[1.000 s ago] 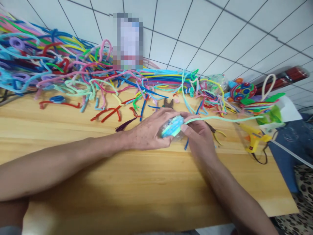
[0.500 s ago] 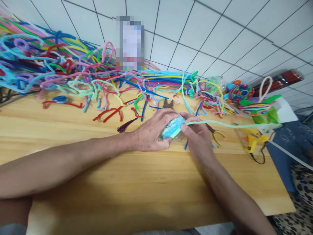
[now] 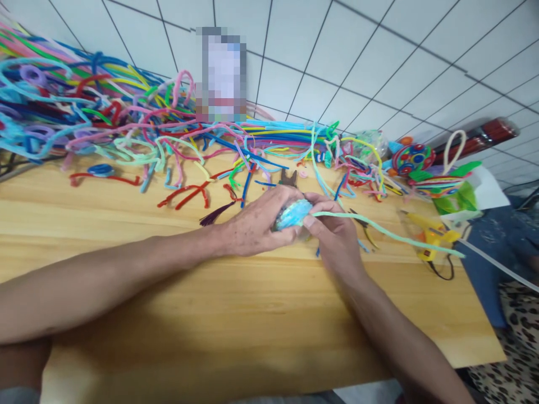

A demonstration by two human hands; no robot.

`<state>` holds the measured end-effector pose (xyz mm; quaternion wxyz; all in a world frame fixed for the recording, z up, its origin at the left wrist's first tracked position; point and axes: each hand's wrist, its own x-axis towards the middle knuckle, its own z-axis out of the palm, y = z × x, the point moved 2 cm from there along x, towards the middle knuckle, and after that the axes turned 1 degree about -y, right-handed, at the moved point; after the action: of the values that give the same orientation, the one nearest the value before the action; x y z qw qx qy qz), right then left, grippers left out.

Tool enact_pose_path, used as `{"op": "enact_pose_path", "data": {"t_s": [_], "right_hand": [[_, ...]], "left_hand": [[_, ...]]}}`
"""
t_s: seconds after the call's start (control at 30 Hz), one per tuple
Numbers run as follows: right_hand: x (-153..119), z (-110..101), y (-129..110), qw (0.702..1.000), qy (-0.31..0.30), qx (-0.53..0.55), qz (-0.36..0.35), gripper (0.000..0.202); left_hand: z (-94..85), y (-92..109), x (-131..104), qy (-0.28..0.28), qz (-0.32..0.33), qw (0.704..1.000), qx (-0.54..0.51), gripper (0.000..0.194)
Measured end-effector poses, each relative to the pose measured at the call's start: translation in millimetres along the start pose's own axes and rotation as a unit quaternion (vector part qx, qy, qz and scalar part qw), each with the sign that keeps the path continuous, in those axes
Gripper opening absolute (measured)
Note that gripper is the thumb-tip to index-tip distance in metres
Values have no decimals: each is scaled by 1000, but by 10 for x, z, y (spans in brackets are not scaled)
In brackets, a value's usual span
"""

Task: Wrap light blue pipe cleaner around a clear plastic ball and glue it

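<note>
My left hand (image 3: 265,221) is wrapped round a rounded, clear-edged piece covered in light blue and pale green strips (image 3: 295,215); its far side is hidden by the fingers. From the right, my right hand (image 3: 334,224) pinches a pale green pipe cleaner (image 3: 379,227) against that piece. The pipe cleaner's loose end stretches away to the right, over the glue gun. Both hands are held above the wooden table (image 3: 236,314). Just behind them stand the dark jaws of a pair of pliers (image 3: 288,178), and yellow-handled pliers (image 3: 370,235) lie partly hidden behind my right hand.
Coloured pipe cleaners (image 3: 105,106) are heaped along the tiled wall at the back left. A yellow glue gun (image 3: 433,235) with a cord lies at the right. A patterned ball (image 3: 415,159) stands at the back right. A purple tassel (image 3: 217,214) lies near my left wrist.
The loose end of the pale green pipe cleaner has swung down, and the blue-green piece has tilted a little in my hands. Both hands keep their grip.
</note>
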<state>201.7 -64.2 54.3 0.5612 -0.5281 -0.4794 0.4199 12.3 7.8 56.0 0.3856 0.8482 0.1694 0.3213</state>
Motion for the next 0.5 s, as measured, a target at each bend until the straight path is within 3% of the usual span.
{"op": "enact_pose_path", "data": {"t_s": [0.13, 0.5], "right_hand": [[15, -51, 22, 1000, 15, 16, 22, 26], [15, -31, 45, 1000, 20, 6, 22, 28]], "left_hand": [[40, -49, -22, 21, 40, 999, 11, 54], [81, -94, -39, 24, 58, 998, 23, 55]]}}
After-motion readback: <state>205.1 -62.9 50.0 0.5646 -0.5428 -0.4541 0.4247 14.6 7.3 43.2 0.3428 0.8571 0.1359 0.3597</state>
